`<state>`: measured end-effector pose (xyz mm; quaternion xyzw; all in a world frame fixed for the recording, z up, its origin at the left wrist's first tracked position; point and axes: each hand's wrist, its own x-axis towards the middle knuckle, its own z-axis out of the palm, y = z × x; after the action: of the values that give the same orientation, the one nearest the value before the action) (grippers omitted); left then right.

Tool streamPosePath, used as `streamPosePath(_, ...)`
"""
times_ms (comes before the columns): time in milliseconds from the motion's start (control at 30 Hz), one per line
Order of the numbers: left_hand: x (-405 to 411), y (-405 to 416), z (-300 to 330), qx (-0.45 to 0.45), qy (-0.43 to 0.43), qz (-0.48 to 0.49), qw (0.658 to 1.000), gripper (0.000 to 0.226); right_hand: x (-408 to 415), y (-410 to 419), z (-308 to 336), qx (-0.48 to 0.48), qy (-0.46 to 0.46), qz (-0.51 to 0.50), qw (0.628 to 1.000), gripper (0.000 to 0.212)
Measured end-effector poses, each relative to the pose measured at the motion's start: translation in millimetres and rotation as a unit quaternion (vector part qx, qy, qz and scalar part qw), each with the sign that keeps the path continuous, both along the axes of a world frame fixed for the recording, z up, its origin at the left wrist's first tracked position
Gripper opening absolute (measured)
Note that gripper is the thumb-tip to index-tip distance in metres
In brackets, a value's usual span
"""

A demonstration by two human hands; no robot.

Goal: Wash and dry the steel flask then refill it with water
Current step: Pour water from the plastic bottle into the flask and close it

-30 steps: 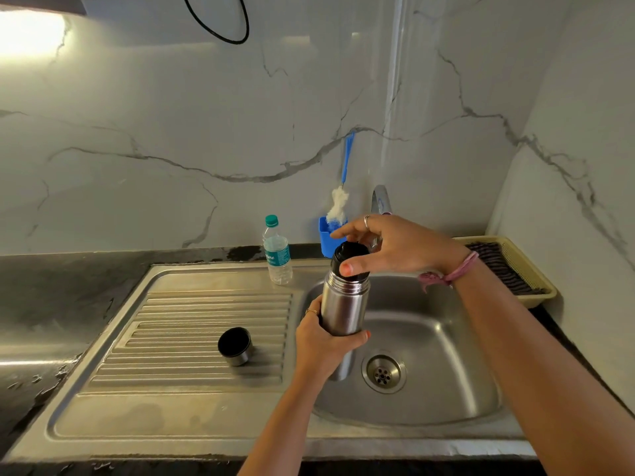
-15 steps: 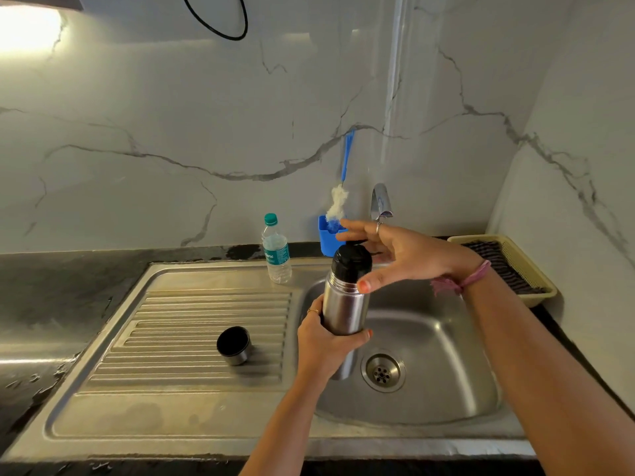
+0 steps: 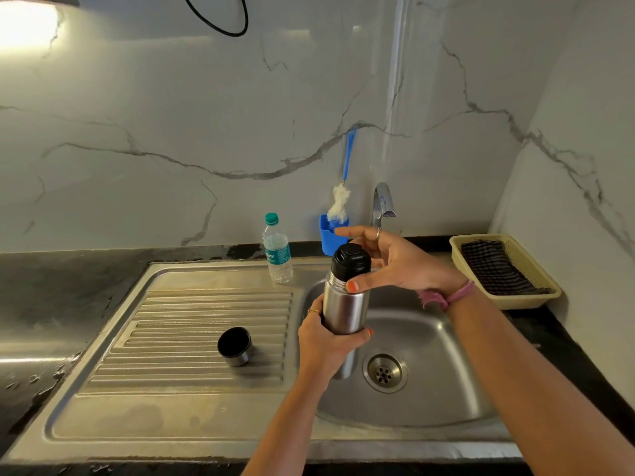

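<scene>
left hand point(image 3: 324, 341): nearest to camera, wrapped round the lower body of the flask point(image 3: 345, 309), fingers curled tight, holding it over the left part of the sink bowl point(image 3: 446, 365).
flask: steel, held clear of the bowl floor, long axis near upright, top leaning slightly away. Drain point(image 3: 385, 371) just right of its base.
stopper point(image 3: 351, 262): black, seated in the flask mouth, directly above the left-hand grip along the flask's axis.
right hand point(image 3: 395, 261): comes in from the right at stopper height. Thumb tip on the neck just under the stopper, fingers spread and arched over and behind it. Loose claw, not clamped; cannot tell if the fingers behind touch the stopper.
key relation: stopper lies straight up the axis from the holding hand; right hand is the nearer one to it, so the twist looks like its job, left hand bracing. Judged step: unscrewing the stopper, washing not begun.
cup lid point(image 3: 234, 345): lying on the ribbed drainboard point(image 3: 171, 321), well left of the flask, out of the way.
room: open space above the stopper for lifting it off; tap point(image 3: 382, 204) behind and above, near the right fingers, so a lift should come toward the person.
far items: water bottle point(image 3: 277, 252), blue holder point(image 3: 331, 238) with brush point(image 3: 340, 201), basket point(image 3: 543, 297) with cloth point(image 3: 494, 266) at right.
</scene>
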<state>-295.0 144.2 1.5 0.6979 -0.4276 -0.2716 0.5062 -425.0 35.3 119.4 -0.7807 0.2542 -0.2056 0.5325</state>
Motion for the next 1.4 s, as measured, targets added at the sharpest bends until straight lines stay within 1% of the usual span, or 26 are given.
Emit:
streamPosePath(67, -0.1, -0.1, -1.0, 0.002, 0.003, -0.002, 1.0, 0.079, 8.8, 3.9, -4.3, -0.01, 0.0, -0.048, 0.999, 0.077)
streamPosePath(100, 0.0, -0.3, -1.6, 0.003, 0.003, -0.002, 1.0, 0.079, 10.4, 3.3, -6.4, -0.013, 0.009, -0.053, 0.998, 0.082)
streamPosePath(133, -0.3, -0.1, -1.4, 0.002, 0.004, -0.004, 1.0, 0.078, 9.8, 1.8, -8.4, -0.012, 0.023, -0.036, 0.999, 0.089)
streamPosePath(200, -0.8, 0.4, -0.8, 0.0, 0.009, -0.005, 1.0, 0.076, 4.3, -1.8, -11.1, -0.001, 0.051, 0.032, 0.998, 0.106)
streamPosePath(233, -0.9, 0.4, -0.8, -0.002, 0.011, -0.005, 1.0, 0.075, 0.5, -3.8, -12.2, 0.012, 0.048, 0.059, 0.997, 0.107)
streamPosePath(300, -0.9, 0.6, -1.2, -0.005, 0.012, -0.006, 1.0, 0.073, -5.8, -6.3, -13.6, 0.042, 0.003, 0.078, 0.996, 0.095)
streamPosePath(400, -1.0, 0.7, -2.0, -0.007, 0.014, -0.005, 1.0, 0.072, -1.8, -2.6, -15.6, 0.06, -0.046, 0.028, 0.997, 0.079)
streamPosePath(467, -1.0, 0.1, -2.7, -0.008, 0.018, -0.004, 1.0, 0.072, 7.0, -0.5, -20.1, 0.055, -0.062, -0.027, 0.996, 0.077)
streamPosePath(533, -1.6, -0.3, -3.2, -0.008, 0.02, -0.006, 1.0, 0.072, 12.6, 0.0, -25.7, 0.051, -0.07, -0.052, 0.995, 0.082)
streamPosePath(600, -2.5, -0.2, -2.1, -0.007, 0.021, -0.009, 1.0, 0.072, 10.8, -1.5, -27.9, 0.071, -0.069, -0.026, 0.995, 0.09)
streamPosePath(667, -3.0, 0.1, -1.7, -0.008, 0.024, -0.013, 1.0, 0.071, 3.6, -4.3, -26.2, 0.111, -0.065, 0.036, 0.991, 0.092)
streamPosePath(733, -2.7, 0.2, -2.8, -0.008, 0.024, -0.015, 1.0, 0.071, -0.4, -6.3, -25.8, 0.129, -0.074, 0.078, 0.986, 0.077)
streamPosePath(767, -2.5, 0.1, -3.4, -0.008, 0.024, -0.014, 1.0, 0.071, -1.0, -6.0, -25.8, 0.131, -0.086, 0.075, 0.985, 0.07)
streamPosePath(867, -2.5, -0.1, -4.0, -0.01, 0.03, -0.011, 0.999, 0.067, 3.0, -1.5, -29.6, 0.135, -0.12, 0.011, 0.984, 0.064)
streamPosePath(967, -1.7, -0.7, -6.0, -0.009, 0.031, -0.008, 0.999, 0.067, 9.4, 3.7, -36.5, 0.098, -0.138, -0.086, 0.982, 0.064)
streamPosePath(1100, -2.0, -2.5, -9.3, -0.003, 0.031, -0.013, 0.999, 0.073, 19.6, 15.1, -38.9, 0.115, -0.171, -0.196, 0.959, 0.057)
streamPosePath(1267, -7.0, -4.5, -11.5, -0.01, 0.03, -0.006, 0.999, 0.07, 27.8, 28.1, -40.0, 0.123, -0.191, -0.283, 0.932, 0.064)
streamPosePath(1333, -9.1, -5.7, -12.2, -0.014, 0.034, -0.006, 0.999, 0.068, 30.6, 34.8, -40.3, 0.109, -0.192, -0.321, 0.921, 0.063)
streamPosePath(1400, -10.7, -7.1, -14.7, -0.013, 0.04, -0.007, 0.999, 0.069, 34.6, 41.5, -41.8, 0.074, -0.179, -0.367, 0.91, 0.063)
